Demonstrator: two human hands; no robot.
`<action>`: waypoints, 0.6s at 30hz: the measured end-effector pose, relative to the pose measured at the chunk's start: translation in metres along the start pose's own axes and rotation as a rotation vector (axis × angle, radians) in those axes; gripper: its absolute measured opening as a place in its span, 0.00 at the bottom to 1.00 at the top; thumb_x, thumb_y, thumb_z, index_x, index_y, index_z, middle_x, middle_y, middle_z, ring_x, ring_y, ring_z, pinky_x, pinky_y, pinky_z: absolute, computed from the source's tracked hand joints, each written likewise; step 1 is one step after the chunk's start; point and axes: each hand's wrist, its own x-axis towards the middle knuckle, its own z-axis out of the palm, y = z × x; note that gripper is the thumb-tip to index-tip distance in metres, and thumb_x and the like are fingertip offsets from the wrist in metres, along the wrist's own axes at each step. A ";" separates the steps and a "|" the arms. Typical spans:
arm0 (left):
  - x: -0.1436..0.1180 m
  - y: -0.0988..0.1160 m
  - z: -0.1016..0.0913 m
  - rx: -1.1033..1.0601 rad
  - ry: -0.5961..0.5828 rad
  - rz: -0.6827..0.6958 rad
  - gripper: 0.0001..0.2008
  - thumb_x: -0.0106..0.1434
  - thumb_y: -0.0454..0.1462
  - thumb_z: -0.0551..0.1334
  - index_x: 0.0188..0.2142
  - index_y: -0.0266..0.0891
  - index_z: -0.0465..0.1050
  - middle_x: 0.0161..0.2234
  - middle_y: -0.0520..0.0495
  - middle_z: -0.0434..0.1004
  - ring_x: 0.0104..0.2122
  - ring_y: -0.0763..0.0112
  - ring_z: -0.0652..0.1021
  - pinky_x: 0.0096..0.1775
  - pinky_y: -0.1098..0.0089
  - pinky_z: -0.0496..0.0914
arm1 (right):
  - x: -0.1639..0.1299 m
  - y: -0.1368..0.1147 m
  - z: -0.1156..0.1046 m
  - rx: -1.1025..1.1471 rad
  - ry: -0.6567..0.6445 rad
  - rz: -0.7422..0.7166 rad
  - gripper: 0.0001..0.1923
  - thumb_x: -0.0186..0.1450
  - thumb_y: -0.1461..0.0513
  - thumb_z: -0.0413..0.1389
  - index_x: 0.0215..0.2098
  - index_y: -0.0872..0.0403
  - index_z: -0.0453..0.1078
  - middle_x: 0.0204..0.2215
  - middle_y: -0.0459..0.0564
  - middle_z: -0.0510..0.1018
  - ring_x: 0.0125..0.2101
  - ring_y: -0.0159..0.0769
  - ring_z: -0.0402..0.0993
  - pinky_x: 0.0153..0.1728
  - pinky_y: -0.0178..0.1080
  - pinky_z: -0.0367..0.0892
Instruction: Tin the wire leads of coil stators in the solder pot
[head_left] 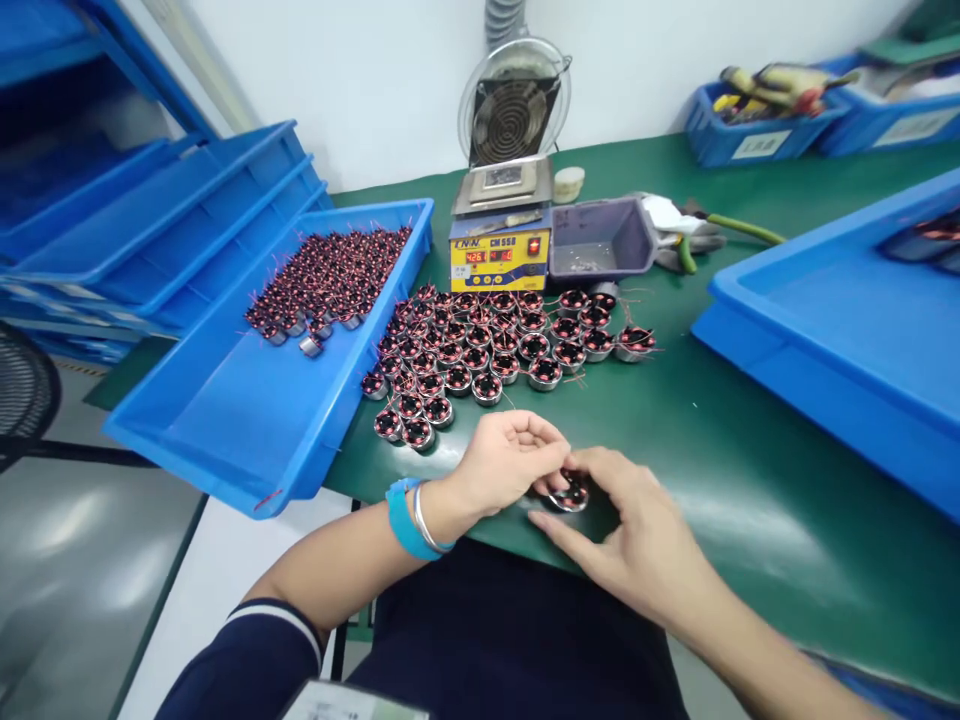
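**Both hands on one wound coil at the near edge of the mat**

And here we are, down at six o'clock on the green mat (pixel 750 440), right by its near edge: one small wound coil (pixel 570 494) sits on the mat, pinched from both sides. The left hand (pixel 506 465) curls over it from nine o'clock, fingertips grasping its top. The right hand (pixel 626 530) comes in from four o'clock, fingers spread flat around the coil's base and touching it. A blue wristband (pixel 403 520) and a bangle ride the left wrist.

Up at twelve o'clock, a packed cluster of coils (pixel 495 345) stands well apart from the hands, with bare mat between. Behind that, a yellow-fronted soldering station (pixel 499 255) and a grey scoop bin (pixel 600 240), a small fan (pixel 514 105) further back.

At ten o'clock, a blue tray (pixel 247 420) overhangs the table edge, more coils heaped in its far corner. At two o'clock another blue tray (pixel 840 320) crowds in; open mat lies between it and the right hand.
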 end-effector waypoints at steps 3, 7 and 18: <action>0.001 0.003 0.006 -0.174 0.126 0.091 0.18 0.42 0.40 0.75 0.24 0.33 0.69 0.23 0.48 0.78 0.21 0.75 0.77 0.26 0.75 0.72 | -0.007 0.001 0.007 -0.099 0.022 -0.088 0.10 0.64 0.54 0.56 0.36 0.52 0.69 0.28 0.49 0.78 0.28 0.39 0.75 0.29 0.40 0.66; 0.002 0.016 0.002 -0.331 0.307 0.310 0.16 0.46 0.39 0.73 0.28 0.35 0.69 0.28 0.50 0.80 0.28 0.75 0.80 0.34 0.73 0.74 | -0.011 0.003 0.008 -0.091 0.031 -0.091 0.12 0.64 0.53 0.58 0.40 0.52 0.68 0.33 0.51 0.79 0.32 0.41 0.78 0.33 0.41 0.70; -0.053 -0.012 -0.038 0.122 0.176 0.248 0.14 0.52 0.36 0.70 0.37 0.35 0.71 0.35 0.47 0.77 0.28 0.78 0.75 0.29 0.76 0.69 | 0.014 -0.001 -0.013 0.191 -0.111 0.056 0.16 0.60 0.49 0.61 0.37 0.53 0.71 0.35 0.54 0.80 0.32 0.42 0.79 0.34 0.43 0.76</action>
